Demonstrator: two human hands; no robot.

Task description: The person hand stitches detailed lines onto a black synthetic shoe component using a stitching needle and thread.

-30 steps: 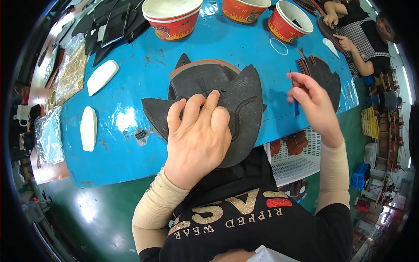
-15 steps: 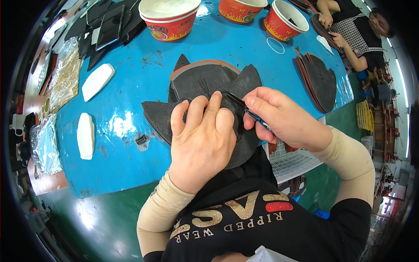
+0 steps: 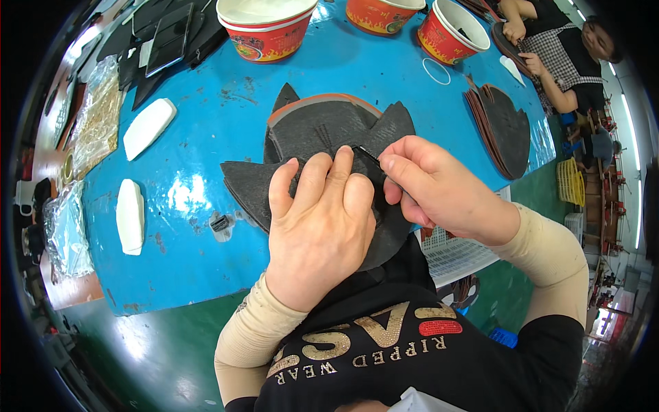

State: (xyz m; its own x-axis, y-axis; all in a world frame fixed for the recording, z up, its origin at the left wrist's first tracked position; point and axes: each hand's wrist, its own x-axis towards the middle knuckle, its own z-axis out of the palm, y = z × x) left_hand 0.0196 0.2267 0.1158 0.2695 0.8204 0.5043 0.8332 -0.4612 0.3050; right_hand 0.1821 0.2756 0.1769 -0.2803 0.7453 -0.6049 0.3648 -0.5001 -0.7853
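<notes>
Apparently light, bendable and not very slippery, the pieces (image 3: pixel 298 134) overhang the bench's (image 3: pixel 192 264) near edge. The left hand (image 3: pixel 319 237) presses them, fingers slightly apart; the right (image 3: pixel 429 182) is clamped on the tool (image 3: pixel 368 155). Best hold, probably: flat, near its tip.

On the blue table (image 3: pixel 206 137) over there sits a layered stack of dark pieces (image 3: pixel 302 130); left of that stack lie two white pads (image 3: pixel 149 129), beyond it stand red tubs (image 3: pixel 268 40), and off to its right rests a second dark stack (image 3: pixel 506 130).
</notes>
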